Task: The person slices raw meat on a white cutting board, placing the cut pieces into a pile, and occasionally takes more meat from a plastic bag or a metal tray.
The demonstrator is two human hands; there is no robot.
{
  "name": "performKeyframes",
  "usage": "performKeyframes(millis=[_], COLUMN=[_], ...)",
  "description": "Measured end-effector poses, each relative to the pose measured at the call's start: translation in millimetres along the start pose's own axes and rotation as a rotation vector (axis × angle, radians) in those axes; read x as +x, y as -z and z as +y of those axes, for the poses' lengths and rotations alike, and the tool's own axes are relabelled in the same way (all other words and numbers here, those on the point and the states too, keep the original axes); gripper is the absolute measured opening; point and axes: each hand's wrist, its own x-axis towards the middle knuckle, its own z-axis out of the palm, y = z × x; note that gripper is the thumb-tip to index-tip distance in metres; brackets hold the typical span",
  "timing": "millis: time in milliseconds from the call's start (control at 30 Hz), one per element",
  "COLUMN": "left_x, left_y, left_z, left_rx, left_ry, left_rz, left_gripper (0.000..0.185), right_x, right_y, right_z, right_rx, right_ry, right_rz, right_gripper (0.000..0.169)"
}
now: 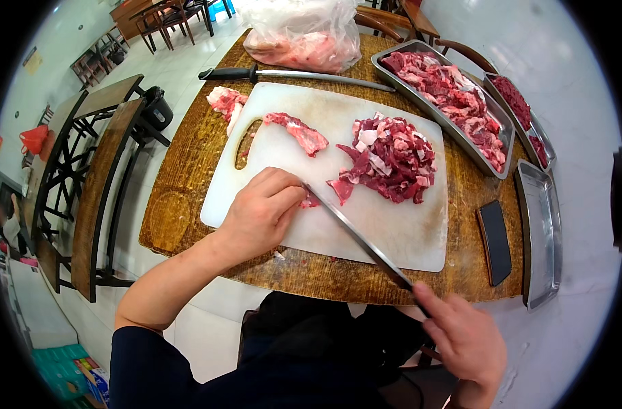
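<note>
My right hand (461, 332) grips the dark handle of a long knife (359, 235), whose blade slants across a white plastic cutting board (311, 235). The knife's tip lies by the fingertips of my left hand (265, 209), which presses on a small piece of raw red meat (310, 200), mostly hidden beneath it. Behind my left hand lies a longer strip of meat (298, 133). A heap of cut raw meat (390, 158) covers the board's right part. Beyond the board's left corner, a fatty piece of meat (225, 102) rests on the wooden table (173, 209).
A sharpening steel (321, 76) lies behind the board, before a plastic bag of meat (303, 46). Metal trays of meat (444, 97) (515, 105) and an empty metal tray (541, 235) line the right side, near a phone (494, 243). Benches (104, 199) stand left.
</note>
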Motion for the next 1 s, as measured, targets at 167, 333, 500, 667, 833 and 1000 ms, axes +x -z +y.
performKeyframes(millis=[167,333,500,667,833,1000], left_x=[5.1,-0.8,-6.1,-6.9,-2.1,-9.2], left_y=[4.4,13.9,15.9,14.8,18.5,21.4], left_z=[0.3,-7.7,-8.0,-9.9,-9.2,-12.4], left_rx=[0.038,-0.01,-0.006,0.03,0.037,0.011], left_ry=[-0.014,-0.026,0.009,-0.015,-0.002,0.032], left_rz=[-0.058,-0.079,-0.015,-0.047,-0.102,-0.058], left_gripper=[0.017,0.016,0.017,0.018,0.017,0.018], right_x=[68.1,49.8,1.7,16.4,83.8,63.2], right_y=[-46.9,-43.9,-5.8,-5.9,-60.6,-40.0], right_z=[-17.7,1.5,24.1,-16.6,-25.6,-3.1], right_rx=[0.151,0.204,0.1,0.001,0.085,0.18], right_ry=[0.085,0.1,0.024,0.024,0.168,0.148], right_rz=[0.091,0.09,-0.028,-0.013,0.155,0.069], right_gripper=[0.057,0.056,0.059,0.058,0.057,0.058])
